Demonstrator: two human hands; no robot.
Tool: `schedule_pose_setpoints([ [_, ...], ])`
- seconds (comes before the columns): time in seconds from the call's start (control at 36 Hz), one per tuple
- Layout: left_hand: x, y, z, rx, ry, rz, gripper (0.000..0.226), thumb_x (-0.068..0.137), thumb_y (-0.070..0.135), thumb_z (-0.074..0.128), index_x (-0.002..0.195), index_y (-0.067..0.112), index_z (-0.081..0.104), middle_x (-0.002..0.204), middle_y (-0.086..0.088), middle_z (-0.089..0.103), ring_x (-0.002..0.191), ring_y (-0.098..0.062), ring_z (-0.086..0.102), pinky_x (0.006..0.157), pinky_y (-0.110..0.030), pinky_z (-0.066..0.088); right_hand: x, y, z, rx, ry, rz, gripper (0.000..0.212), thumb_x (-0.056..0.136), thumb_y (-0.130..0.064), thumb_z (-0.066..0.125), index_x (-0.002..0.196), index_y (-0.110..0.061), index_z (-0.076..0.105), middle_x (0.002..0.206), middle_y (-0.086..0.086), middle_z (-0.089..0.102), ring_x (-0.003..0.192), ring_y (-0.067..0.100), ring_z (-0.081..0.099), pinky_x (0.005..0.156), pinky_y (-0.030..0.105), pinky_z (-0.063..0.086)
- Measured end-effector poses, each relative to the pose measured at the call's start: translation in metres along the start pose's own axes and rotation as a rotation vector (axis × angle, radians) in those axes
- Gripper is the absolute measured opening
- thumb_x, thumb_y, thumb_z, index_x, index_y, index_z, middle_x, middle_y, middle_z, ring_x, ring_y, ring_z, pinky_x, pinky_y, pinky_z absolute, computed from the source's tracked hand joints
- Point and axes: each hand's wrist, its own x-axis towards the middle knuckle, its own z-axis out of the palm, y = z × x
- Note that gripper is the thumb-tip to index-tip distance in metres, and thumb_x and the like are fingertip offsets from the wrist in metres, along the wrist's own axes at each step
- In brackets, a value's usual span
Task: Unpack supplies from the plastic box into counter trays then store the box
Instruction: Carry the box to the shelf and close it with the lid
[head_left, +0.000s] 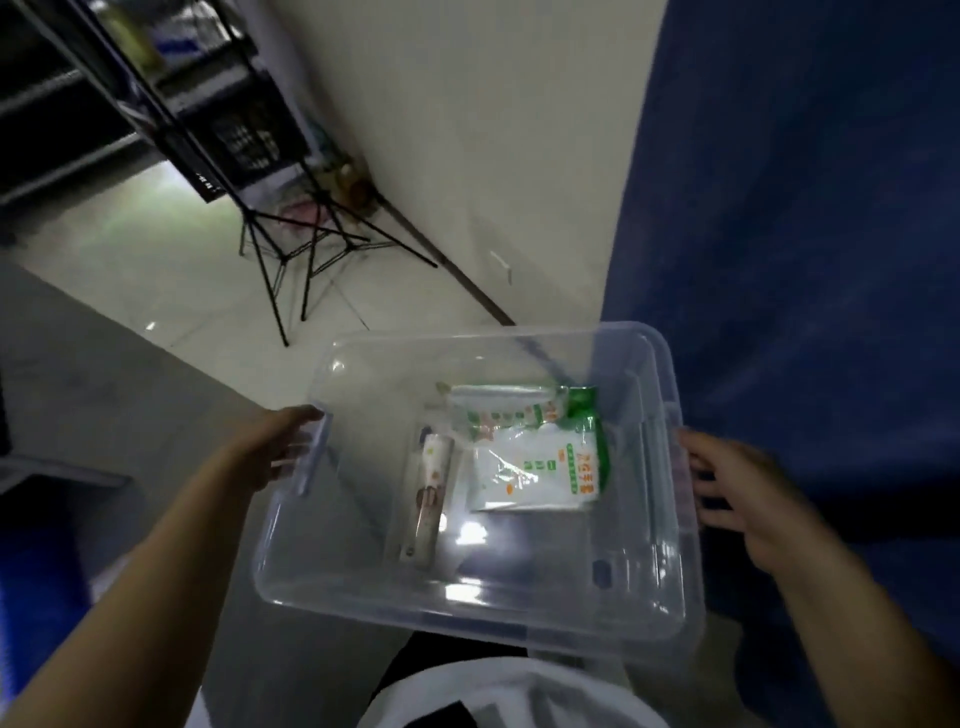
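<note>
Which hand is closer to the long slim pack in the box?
Left. The left hand grips the box beside the slim pack; the right hand grips its opposite end.

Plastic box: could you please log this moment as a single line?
plastic box: lidless, held at both ends | left hand: grips left end | right hand: grips right rim | contents: green-and-white packets, one tube

Packets in box, between hands

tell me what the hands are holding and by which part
Both hold the clear plastic box by its opposite ends: the left hand grips the left handle, the right hand the right rim.
</note>
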Motion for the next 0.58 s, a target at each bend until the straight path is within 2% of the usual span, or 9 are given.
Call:
schedule_pose_setpoints([
  [0.08,0.034,0.014,-0.016,-0.084,0.046,-0.046,0.023,0.087,0.029,0.070,0.093,0.008,0.061,0.086,-0.011,0.058,0.069,-0.023,0.054,0.065,-0.030,0.041,0.049,-0.048,0.037,-0.061,-0.042,-0.023,0.017,0.088,-0.035,0.065,0.090,-0.019,0.071,0.068,-0.005,0.073,0.059,0.011,0.068,0.047,0.023,0.047],
  [0.14,0.059,0.030,-0.029,-0.141,0.043,-0.057,0.024,0.088,0.029,0.068,0.095,0.007,0.062,0.086,-0.011,0.059,0.071,-0.023,0.055,0.065,-0.031,0.043,0.080,-0.082,0.063,-0.092,-0.026,-0.058,0.013,0.089,-0.032,0.065,0.085,-0.021,0.070,0.064,-0.008,0.071,0.061,0.011,0.066,0.048,0.023,0.045],
  [0.19,0.081,0.051,-0.043,-0.187,0.029,-0.058,0.028,0.090,0.032,0.066,0.100,0.007,0.063,0.089,-0.011,0.060,0.075,-0.024,0.057,0.066,-0.032,0.045,0.108,-0.120,0.089,-0.116,-0.030,-0.089,0.012,0.090,-0.030,0.064,0.081,-0.023,0.069,0.055,-0.011,0.069,0.054,0.010,0.065,0.043,0.021,0.046],
  [0.25,0.102,0.075,-0.060,-0.234,0.028,-0.057,0.029,0.091,0.033,0.065,0.102,0.007,0.062,0.089,-0.009,0.059,0.074,-0.022,0.056,0.064,-0.031,0.043,0.133,-0.158,0.115,-0.139,-0.061,-0.099,0.009,0.088,-0.029,0.066,0.084,-0.022,0.070,0.055,-0.012,0.070,0.048,0.004,0.066,0.038,0.017,0.046],
  [0.33,0.132,0.115,-0.088,-0.313,0.060,-0.028,0.024,0.092,0.031,0.062,0.102,0.009,0.062,0.090,-0.009,0.058,0.073,-0.021,0.055,0.064,-0.031,0.042,0.168,-0.209,0.152,-0.188,-0.104,-0.119,0.016,0.085,-0.030,0.070,0.095,-0.018,0.073,0.068,-0.007,0.074,0.058,0.009,0.068,0.048,0.021,0.052],
  [0.44,0.160,0.167,-0.124,-0.382,0.142,0.003,0.017,0.092,0.029,0.064,0.083,0.014,0.063,0.086,-0.008,0.056,0.067,-0.019,0.053,0.060,-0.029,0.039,0.210,-0.264,0.202,-0.238,-0.178,-0.146,0.021,0.083,-0.033,0.071,0.093,-0.014,0.075,0.070,-0.005,0.075,0.056,0.007,0.068,0.058,0.025,0.054],
  [0.5,0.172,0.188,-0.143,-0.409,0.183,0.010,0.017,0.092,0.029,0.064,0.088,0.013,0.064,0.089,-0.008,0.058,0.068,-0.018,0.054,0.061,-0.028,0.039,0.229,-0.287,0.226,-0.262,-0.204,-0.166,0.024,0.083,-0.032,0.070,0.092,-0.010,0.074,0.068,-0.003,0.073,0.055,0.011,0.065,0.065,0.030,0.054],
  [0.58,0.196,0.212,-0.173,-0.443,0.232,0.045,0.024,0.090,0.028,0.066,0.105,0.009,0.065,0.093,-0.010,0.060,0.075,-0.021,0.057,0.069,-0.029,0.044,0.259,-0.322,0.267,-0.276,-0.229,-0.204,0.025,0.084,-0.031,0.069,0.091,-0.008,0.074,0.065,-0.001,0.070,0.062,0.019,0.062,0.067,0.033,0.052],
])
